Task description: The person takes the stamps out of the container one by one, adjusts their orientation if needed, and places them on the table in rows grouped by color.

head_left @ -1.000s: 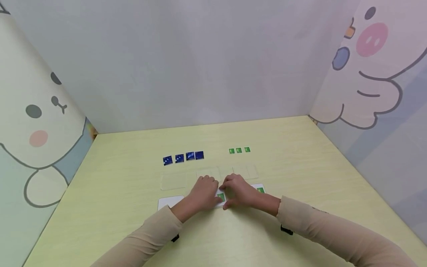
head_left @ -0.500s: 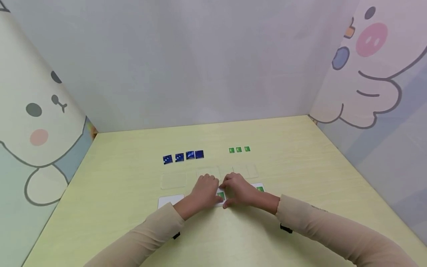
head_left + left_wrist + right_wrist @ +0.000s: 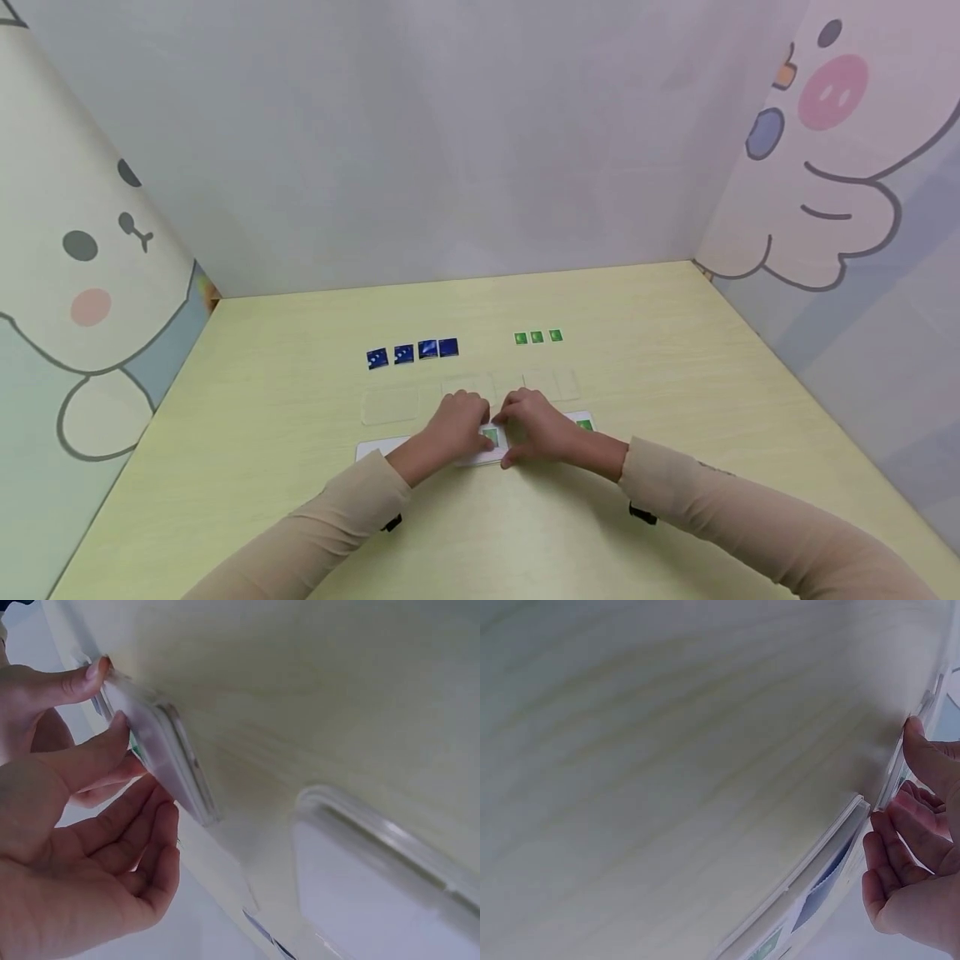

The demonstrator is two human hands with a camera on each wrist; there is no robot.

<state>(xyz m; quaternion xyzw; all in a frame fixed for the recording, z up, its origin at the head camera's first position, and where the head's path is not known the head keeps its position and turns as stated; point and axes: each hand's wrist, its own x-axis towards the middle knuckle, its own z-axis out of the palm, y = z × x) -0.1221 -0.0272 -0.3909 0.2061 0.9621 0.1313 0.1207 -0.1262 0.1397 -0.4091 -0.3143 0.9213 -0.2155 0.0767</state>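
In the head view a small green stamp point(image 3: 491, 437) lies on a white card in a thin clear case point(image 3: 480, 457) near the table's front. My left hand point(image 3: 456, 427) has its thumb at the stamp, with the other fingers curled toward the far edge. My right hand point(image 3: 536, 427) grips the case's right end, thumb on the near edge and fingers on the far one. In the left wrist view the case point(image 3: 161, 742) is seen edge-on; my left thumb covers most of the green. A second case point(image 3: 802, 900), bearing a blue and a green stamp, shows in the right wrist view.
Behind the hands lie several clear plastic covers point(image 3: 390, 406). Further back are several blue stamps point(image 3: 403, 354) and three green stamps point(image 3: 537, 337). A white case point(image 3: 381, 446) lies left of my left wrist. Printed curtains point(image 3: 480, 142) stand around the table point(image 3: 262, 400).
My left hand has shifted slightly left. The green stamp now sits a little further left and back, with more of the white card visible. My right hand has stayed in place.
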